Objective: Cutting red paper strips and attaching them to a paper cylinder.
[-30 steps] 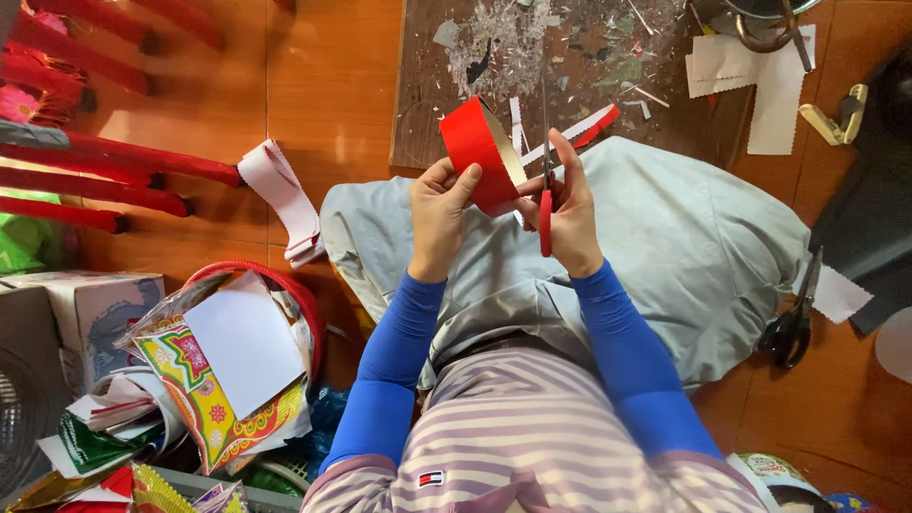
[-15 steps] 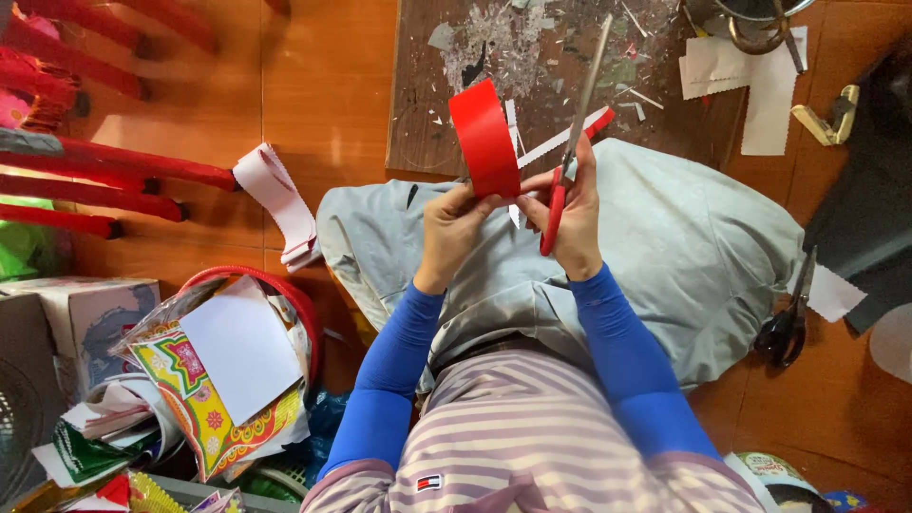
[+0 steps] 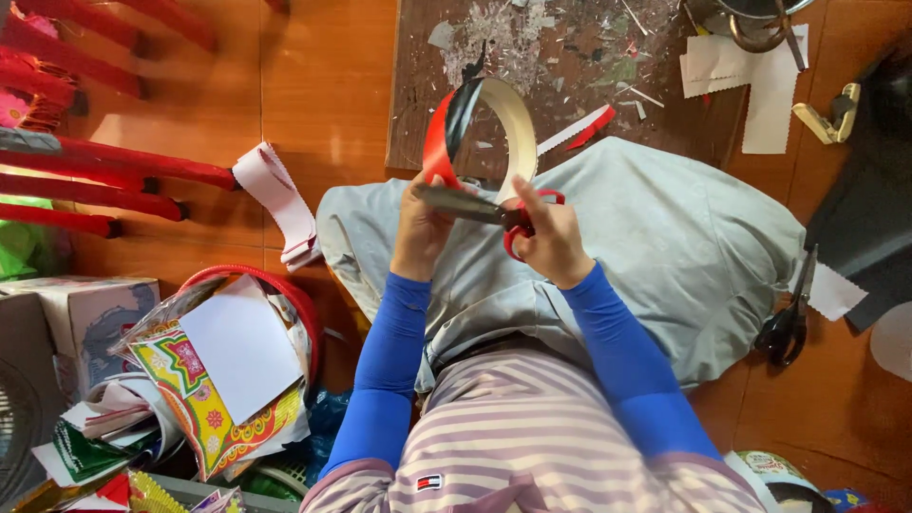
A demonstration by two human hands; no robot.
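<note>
left hand (image 3: 423, 228) grips red strip (image 3: 439, 142) at 12 | right hand (image 3: 546, 237) holds scissors (image 3: 475, 204), blades on strip | cut just begun, strip mostly whole

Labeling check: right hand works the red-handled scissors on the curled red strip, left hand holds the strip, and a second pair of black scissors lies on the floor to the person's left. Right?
Not quite. The black scissors lie on the floor to the person's right, past the grey cloth, as the head view shows. The rest holds: right hand on the red-handled scissors, left hand holding the curled red strip.

Black scissors (image 3: 787, 328) on floor; white paper scraps (image 3: 750, 66); red basket (image 3: 285, 294)
</note>
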